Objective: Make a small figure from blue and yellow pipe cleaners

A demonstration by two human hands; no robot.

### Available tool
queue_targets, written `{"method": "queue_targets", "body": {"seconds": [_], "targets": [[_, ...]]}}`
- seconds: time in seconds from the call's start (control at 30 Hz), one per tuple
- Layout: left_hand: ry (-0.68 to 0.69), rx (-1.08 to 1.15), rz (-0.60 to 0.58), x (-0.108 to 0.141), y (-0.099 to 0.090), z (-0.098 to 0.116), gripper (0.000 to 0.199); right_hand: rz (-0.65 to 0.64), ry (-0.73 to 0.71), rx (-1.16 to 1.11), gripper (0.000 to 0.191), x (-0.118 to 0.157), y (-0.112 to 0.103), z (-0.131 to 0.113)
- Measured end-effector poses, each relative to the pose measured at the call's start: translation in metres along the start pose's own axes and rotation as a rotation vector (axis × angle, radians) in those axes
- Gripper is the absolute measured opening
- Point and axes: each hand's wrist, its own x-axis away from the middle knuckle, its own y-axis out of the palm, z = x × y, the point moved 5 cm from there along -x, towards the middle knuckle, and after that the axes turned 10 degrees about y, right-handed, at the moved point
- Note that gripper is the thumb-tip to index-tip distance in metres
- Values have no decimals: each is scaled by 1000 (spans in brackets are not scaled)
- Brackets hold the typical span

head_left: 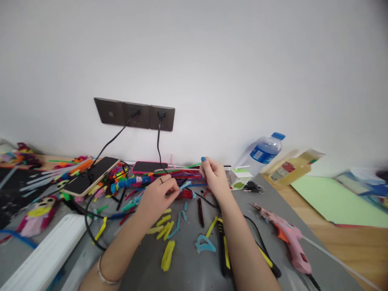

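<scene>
My left hand point(160, 193) pinches a short light-blue pipe cleaner point(185, 185), its free end pointing right. My right hand point(214, 177) is raised to the right of it with fingers curled together; whatever they hold, if anything, is hidden. Below the hands lie several folded yellow pipe cleaner pieces point(167, 255), small light-blue pieces point(174, 229) and a dark brown strip point(200, 212). A bent light-blue loop point(205, 243) with a yellow stem rests left of my right forearm. Just beyond my left fingertips is a red piece with a light-blue end point(186, 194).
Yellow-and-black pliers point(223, 246) lie partly under my right forearm. A pink glue gun point(287, 238) sits at right. Behind stand a small white-green box point(239, 178) and a water bottle point(266, 150). Phones point(92, 176), black cables point(87, 218) and a white strip point(50, 252) occupy the left.
</scene>
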Motion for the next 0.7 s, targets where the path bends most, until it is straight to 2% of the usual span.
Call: {"method": "queue_targets", "body": {"seconds": [0.1, 0.13, 0.2, 0.3, 0.37, 0.5, 0.7], "targets": [[-8, -8, 0, 0, -1, -3, 18, 80, -83, 75, 16, 1, -1, 0], [-8, -11, 2, 0, -2, -3, 18, 66, -111, 80, 25, 1, 0, -1], [-5, -13, 10, 0, -3, -4, 18, -71, -142, 50, 32, 3, 6, -5], [-3, -14, 14, -1, -5, -4, 17, -406, -123, -43, 23, 12, 19, -16], [-4, -18, 14, -1, -7, -4, 17, -518, -96, -93, 22, 17, 23, -21], [-15, -21, 21, -2, -9, -4, 18, -537, -59, -145, 13, 17, 25, -20], [-20, -24, 16, -2, -10, -6, 19, -537, -25, -172, 14, 14, 23, -13]]}}
